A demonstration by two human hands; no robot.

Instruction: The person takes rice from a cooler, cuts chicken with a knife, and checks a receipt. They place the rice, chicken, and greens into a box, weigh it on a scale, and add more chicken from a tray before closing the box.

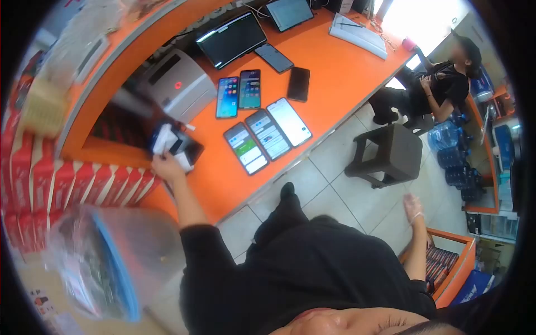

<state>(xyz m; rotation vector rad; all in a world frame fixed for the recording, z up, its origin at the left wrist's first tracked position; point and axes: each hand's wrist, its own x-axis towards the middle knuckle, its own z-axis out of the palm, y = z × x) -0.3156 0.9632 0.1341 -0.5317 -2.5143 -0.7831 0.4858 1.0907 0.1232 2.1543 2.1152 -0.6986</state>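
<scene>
At the orange counter's left part, my left hand (166, 166) pinches a crumpled white paper (163, 138), beside a dark, glossy item (190, 148); details there are blurred. My right hand (413, 206) hangs low over the tiled floor with its fingers apart and nothing in it. To the right of my left hand, several phones lie face up on the counter (329, 72). Lit screens show on the near ones, such as a phone with a green patch (245, 148) and a phone with a white screen (289, 121). A dark-screened phone (298, 84) lies behind them.
A grey printer-like box (181, 84), a monitor (231, 40) and a tablet (290, 14) stand at the back. A person (446, 84) sits beyond a dark stool (388, 153). Red boxes (95, 184) and a plastic bag (111, 262) are at left, an orange crate (466, 262) at right.
</scene>
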